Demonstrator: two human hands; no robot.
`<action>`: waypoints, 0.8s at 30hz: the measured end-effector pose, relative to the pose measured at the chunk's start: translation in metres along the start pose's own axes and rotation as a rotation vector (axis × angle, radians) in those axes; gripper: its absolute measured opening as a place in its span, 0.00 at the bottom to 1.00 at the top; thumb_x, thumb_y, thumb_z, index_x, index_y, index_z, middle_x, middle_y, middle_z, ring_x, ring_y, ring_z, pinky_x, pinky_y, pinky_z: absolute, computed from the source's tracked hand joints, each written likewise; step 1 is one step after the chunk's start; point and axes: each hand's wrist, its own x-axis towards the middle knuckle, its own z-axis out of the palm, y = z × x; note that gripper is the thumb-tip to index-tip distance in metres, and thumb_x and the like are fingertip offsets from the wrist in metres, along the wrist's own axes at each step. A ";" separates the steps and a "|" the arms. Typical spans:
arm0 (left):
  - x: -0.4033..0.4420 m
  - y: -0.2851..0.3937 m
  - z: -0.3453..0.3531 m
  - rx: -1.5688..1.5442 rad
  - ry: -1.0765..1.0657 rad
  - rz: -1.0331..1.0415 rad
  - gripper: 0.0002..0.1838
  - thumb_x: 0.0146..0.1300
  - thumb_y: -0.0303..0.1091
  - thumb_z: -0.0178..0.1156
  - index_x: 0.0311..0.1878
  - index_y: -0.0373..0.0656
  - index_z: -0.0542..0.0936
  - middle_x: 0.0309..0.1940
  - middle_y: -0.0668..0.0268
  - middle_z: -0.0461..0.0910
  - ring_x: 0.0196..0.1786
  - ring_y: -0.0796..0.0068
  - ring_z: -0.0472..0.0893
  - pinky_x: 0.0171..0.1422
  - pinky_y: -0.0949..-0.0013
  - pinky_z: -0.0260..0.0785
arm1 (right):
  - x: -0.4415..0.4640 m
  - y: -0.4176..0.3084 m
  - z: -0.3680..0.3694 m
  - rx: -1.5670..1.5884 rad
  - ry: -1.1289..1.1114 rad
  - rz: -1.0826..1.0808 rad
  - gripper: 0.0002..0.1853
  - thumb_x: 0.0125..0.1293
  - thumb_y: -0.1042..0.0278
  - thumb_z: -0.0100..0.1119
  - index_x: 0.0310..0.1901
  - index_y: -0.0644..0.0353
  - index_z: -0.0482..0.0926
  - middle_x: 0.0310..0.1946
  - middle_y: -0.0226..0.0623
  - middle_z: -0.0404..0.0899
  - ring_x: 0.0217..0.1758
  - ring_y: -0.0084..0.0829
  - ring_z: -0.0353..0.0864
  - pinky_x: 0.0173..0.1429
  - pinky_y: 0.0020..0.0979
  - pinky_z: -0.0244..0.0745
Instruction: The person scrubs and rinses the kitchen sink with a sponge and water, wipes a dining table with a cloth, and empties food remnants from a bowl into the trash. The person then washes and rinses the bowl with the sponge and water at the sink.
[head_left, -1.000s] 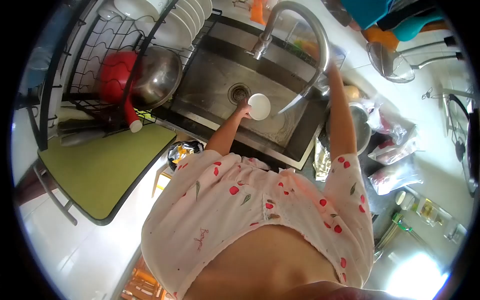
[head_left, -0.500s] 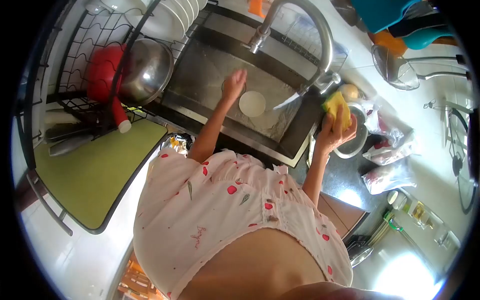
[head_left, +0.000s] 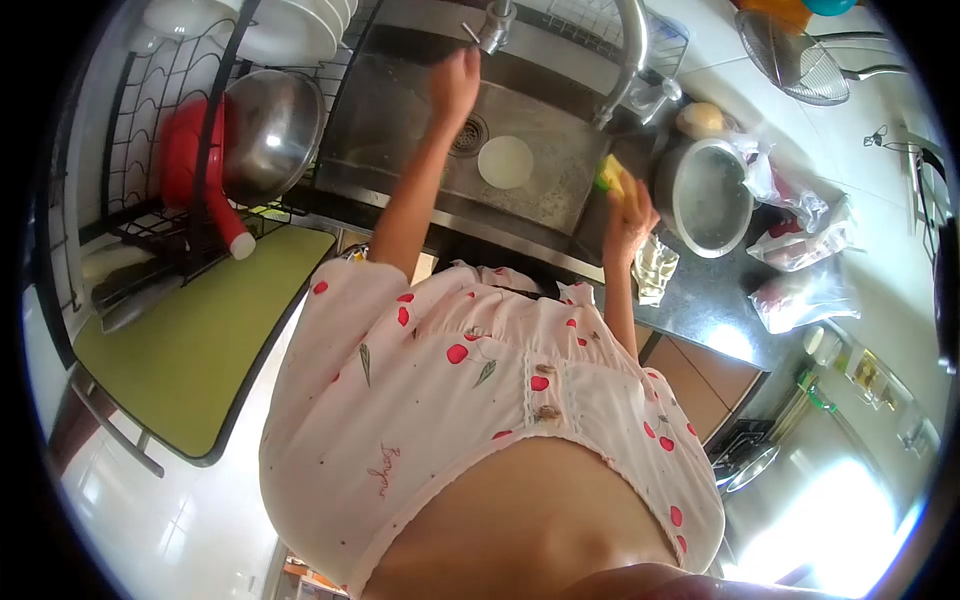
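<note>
My right hand (head_left: pixel 628 222) grips a yellow sponge (head_left: pixel 616 178) with a green scouring side, above the sink's right edge. At the back of the sink, my left hand (head_left: pixel 455 88) is raised just below the tap's lever (head_left: pixel 471 34). Its fingers look curled together with nothing visible in them, and I cannot tell whether they touch the lever. A round white dish (head_left: pixel 505 162) lies on the bottom of the metal sink (head_left: pixel 545 205), right of the drain (head_left: pixel 468 135). The curved tap (head_left: pixel 634 50) shows no water stream now.
A metal pot (head_left: pixel 708 200), a cloth (head_left: pixel 655 270) and plastic bags (head_left: pixel 805 300) stand on the right counter. To the left, a dish rack (head_left: pixel 125 165) holds a steel bowl (head_left: pixel 272 135), a red pan (head_left: pixel 190 150) and white plates. Below it lies a green board (head_left: pixel 200 350).
My left hand has moved up from over the sink toward the tap's lever. The stream of water has stopped. My right hand has moved left with the sponge, from the pot to the sink edge.
</note>
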 end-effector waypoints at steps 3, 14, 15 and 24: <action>-0.097 -0.080 0.069 0.061 -0.278 -0.229 0.16 0.53 0.40 0.57 0.39 0.37 0.74 0.37 0.51 0.76 0.45 0.52 0.74 0.45 0.55 0.65 | -0.003 0.021 0.035 0.267 -0.184 0.223 0.18 0.61 0.55 0.51 0.47 0.57 0.77 0.36 0.48 0.76 0.40 0.39 0.75 0.47 0.35 0.66; -0.150 -0.063 0.094 -0.892 -0.683 -1.104 0.32 0.50 0.18 0.46 0.60 0.47 0.50 0.55 0.53 0.59 0.52 0.51 0.70 0.41 0.50 0.76 | -0.013 0.026 0.079 0.175 -0.391 0.222 0.21 0.59 0.59 0.53 0.56 0.43 0.69 0.47 0.45 0.67 0.53 0.42 0.63 0.59 0.45 0.53; -0.150 -0.064 0.090 -0.934 -0.665 -1.041 0.31 0.49 0.17 0.46 0.58 0.47 0.52 0.53 0.53 0.61 0.52 0.49 0.69 0.38 0.49 0.77 | -0.013 0.021 0.080 0.130 -0.380 0.151 0.21 0.59 0.60 0.53 0.56 0.43 0.69 0.48 0.46 0.66 0.53 0.42 0.61 0.60 0.44 0.53; -0.128 0.024 0.035 -0.818 -0.572 -0.751 0.33 0.46 0.18 0.50 0.56 0.47 0.50 0.53 0.53 0.57 0.53 0.57 0.67 0.45 0.57 0.74 | 0.003 0.007 0.118 0.247 -0.257 0.027 0.26 0.48 0.62 0.64 0.51 0.52 0.70 0.53 0.48 0.59 0.55 0.51 0.55 0.60 0.44 0.53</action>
